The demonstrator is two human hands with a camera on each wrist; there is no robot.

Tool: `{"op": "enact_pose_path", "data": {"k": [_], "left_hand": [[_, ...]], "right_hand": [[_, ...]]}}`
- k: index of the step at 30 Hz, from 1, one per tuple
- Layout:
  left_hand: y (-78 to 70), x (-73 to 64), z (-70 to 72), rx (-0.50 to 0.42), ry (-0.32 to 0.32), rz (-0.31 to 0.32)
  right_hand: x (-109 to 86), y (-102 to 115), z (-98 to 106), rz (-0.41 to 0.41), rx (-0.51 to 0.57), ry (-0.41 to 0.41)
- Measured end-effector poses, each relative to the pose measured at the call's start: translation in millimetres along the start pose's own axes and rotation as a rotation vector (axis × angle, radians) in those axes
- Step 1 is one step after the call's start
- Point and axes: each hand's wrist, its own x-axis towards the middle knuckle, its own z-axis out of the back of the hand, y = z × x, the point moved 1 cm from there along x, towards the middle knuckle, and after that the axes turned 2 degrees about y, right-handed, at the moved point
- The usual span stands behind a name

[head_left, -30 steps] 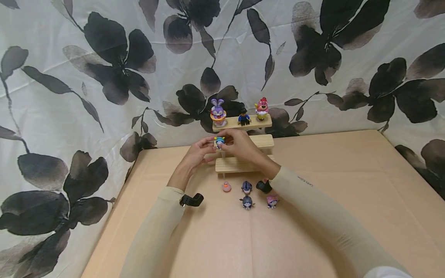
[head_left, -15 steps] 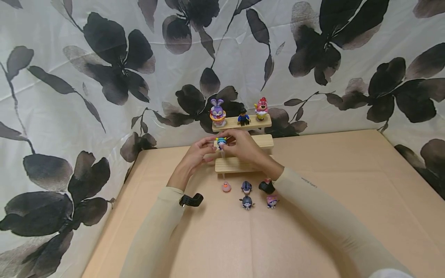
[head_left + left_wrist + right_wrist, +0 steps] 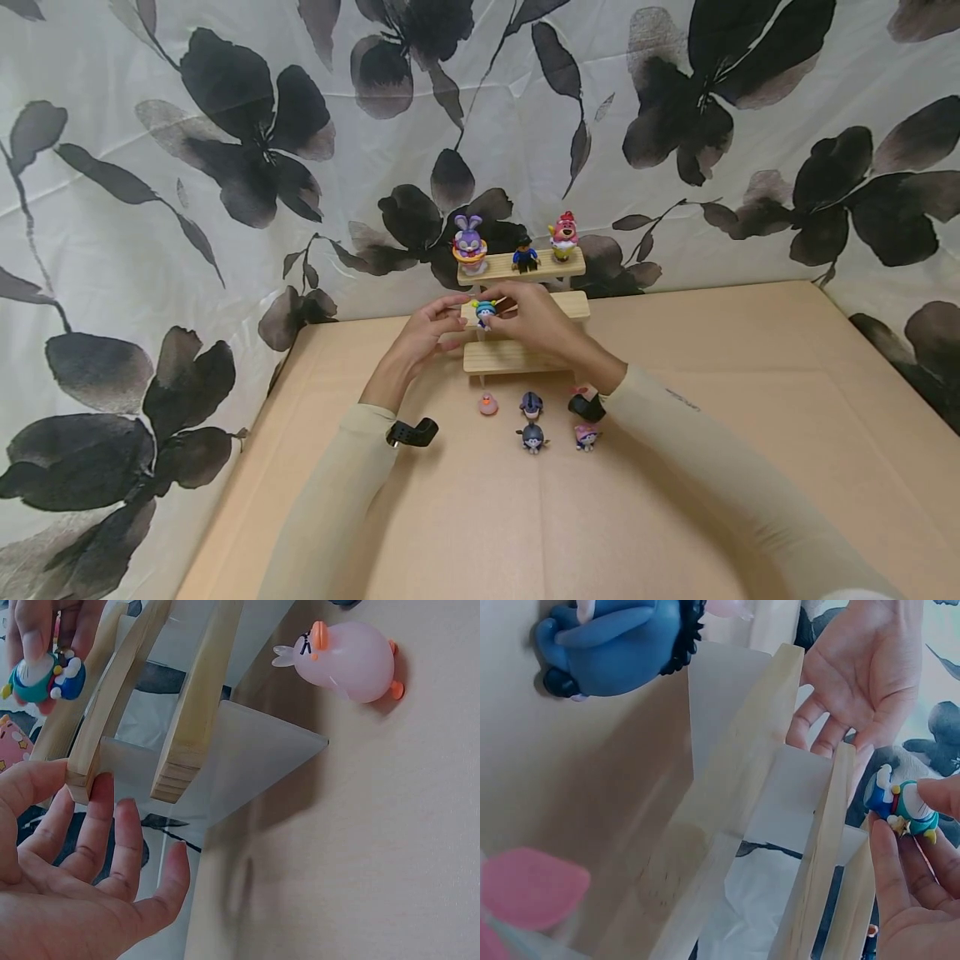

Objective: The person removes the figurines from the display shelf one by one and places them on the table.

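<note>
My right hand (image 3: 536, 321) pinches a small toy figure (image 3: 484, 314) between thumb and fingers, over the left part of the middle step. In the right wrist view the figure (image 3: 901, 804) shows a teal hat with yellow tips and a blue-and-white body. My left hand (image 3: 422, 335) is at the left end of the three-step wooden display stand (image 3: 498, 358). Seen from the left wrist, its thumb and index finger take the end of the middle step (image 3: 86, 769) between them, while the other fingers spread below.
On the top step stand a purple rabbit figure (image 3: 470, 243), a dark-haired figure in blue (image 3: 526, 254) and a pink bear figure (image 3: 565, 237). In front lie a pink duck (image 3: 488, 404), a blue donkey-like figure (image 3: 532, 405), a grey figure (image 3: 532, 437) and a pink-hatted figure (image 3: 587, 435).
My right hand has shifted slightly to the right and a little lower with the toy figure, which now faces forward more. The left hand has stayed at the stand's end.
</note>
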Motion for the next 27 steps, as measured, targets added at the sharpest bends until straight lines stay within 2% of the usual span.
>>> {"op": "enact_pose_path", "data": {"k": [14, 27], "left_hand": [[0.2, 0.1, -0.3, -0.008, 0.001, -0.003], [0.1, 0.1, -0.7, -0.01, 0.007, -0.002]], "right_hand": [[-14.3, 1, 10, -0.011, -0.029, 0.026], [-30.9, 6, 17, 0.034, -0.075, 0.084]]}}
